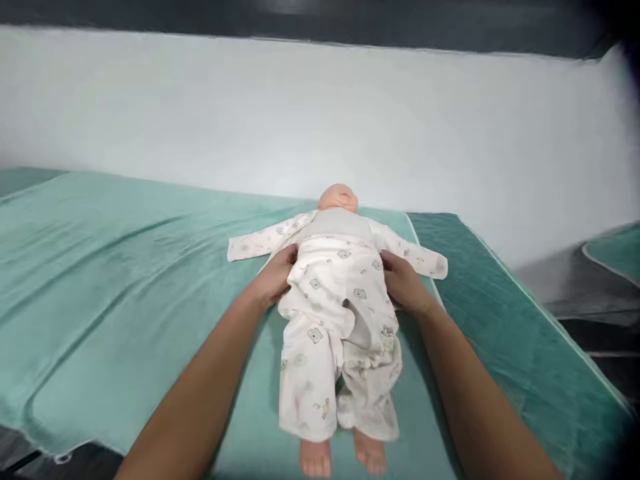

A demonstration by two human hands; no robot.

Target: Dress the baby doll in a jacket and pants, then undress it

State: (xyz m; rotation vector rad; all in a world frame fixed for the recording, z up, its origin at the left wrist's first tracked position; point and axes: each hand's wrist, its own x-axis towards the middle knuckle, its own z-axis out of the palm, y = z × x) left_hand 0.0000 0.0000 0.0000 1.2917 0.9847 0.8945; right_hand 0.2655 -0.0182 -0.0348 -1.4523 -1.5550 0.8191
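Note:
A baby doll [339,197] lies on its back, head toward the wall and bare feet toward me. It wears white printed trousers [320,287], pulled high over the grey front of a long-sleeved top [336,223]; its sleeves spread to both sides. My left hand [279,272] is closed on the left edge of the trousers at the waist. On the other side, my right hand [401,280] is closed at the right edge of the waist. The fingertips of both hands are partly hidden by the cloth.
A light green cloth [125,267] with creases lies under the doll. To the right is a darker green cloth [480,300]. A white wall [300,113] rises behind, and another green surface [617,253] shows at the far right.

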